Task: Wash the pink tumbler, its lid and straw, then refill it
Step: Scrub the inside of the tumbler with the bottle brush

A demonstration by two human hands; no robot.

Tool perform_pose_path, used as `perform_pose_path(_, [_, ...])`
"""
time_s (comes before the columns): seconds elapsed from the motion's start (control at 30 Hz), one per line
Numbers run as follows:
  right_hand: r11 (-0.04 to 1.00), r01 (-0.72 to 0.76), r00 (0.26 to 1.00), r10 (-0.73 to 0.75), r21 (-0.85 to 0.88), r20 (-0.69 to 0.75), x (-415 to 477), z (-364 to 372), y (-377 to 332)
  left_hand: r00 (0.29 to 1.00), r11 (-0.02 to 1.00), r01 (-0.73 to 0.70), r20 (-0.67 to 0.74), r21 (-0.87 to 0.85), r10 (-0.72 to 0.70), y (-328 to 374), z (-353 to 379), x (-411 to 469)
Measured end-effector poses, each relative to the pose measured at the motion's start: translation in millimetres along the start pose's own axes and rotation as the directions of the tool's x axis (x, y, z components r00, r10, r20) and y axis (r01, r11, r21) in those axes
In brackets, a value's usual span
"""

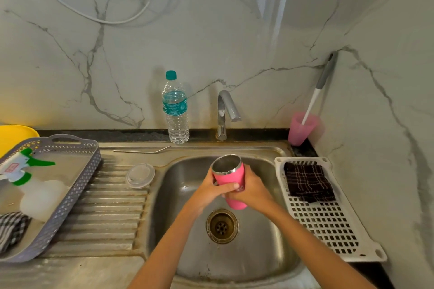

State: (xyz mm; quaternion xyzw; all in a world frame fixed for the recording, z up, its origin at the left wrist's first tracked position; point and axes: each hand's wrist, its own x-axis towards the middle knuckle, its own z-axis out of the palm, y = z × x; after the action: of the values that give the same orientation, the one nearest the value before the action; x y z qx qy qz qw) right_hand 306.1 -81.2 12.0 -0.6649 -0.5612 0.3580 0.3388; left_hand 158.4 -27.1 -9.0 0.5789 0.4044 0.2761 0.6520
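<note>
I hold the pink tumbler (231,177) over the steel sink (187,195), its open steel mouth tilted up and away from me. My left hand (211,189) wraps its left side with the thumb across the front. My right hand (251,189) grips its right side. The clear lid (140,175) lies on the ribbed drainboard left of the basin. The metal straw (143,151) lies along the back of the drainboard. The tap (225,112) stands behind the basin with no water running.
A water bottle (175,110) stands by the tap. A grey basket (77,185) at left holds a spray bottle (25,171) and a checked cloth. A white rack (328,220) at right carries a dark cloth (307,182). A pink cup (301,128) holds a brush.
</note>
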Motion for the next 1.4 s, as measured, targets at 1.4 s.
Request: perform_pose_path(1.4, [-0.437,-0.167,0.986,-0.077,-0.884,-0.148,144.4,-256.0,-37.8,0.956,0.898,-0.294,0.076,0.328,0.285,51.8,16.2,85.6])
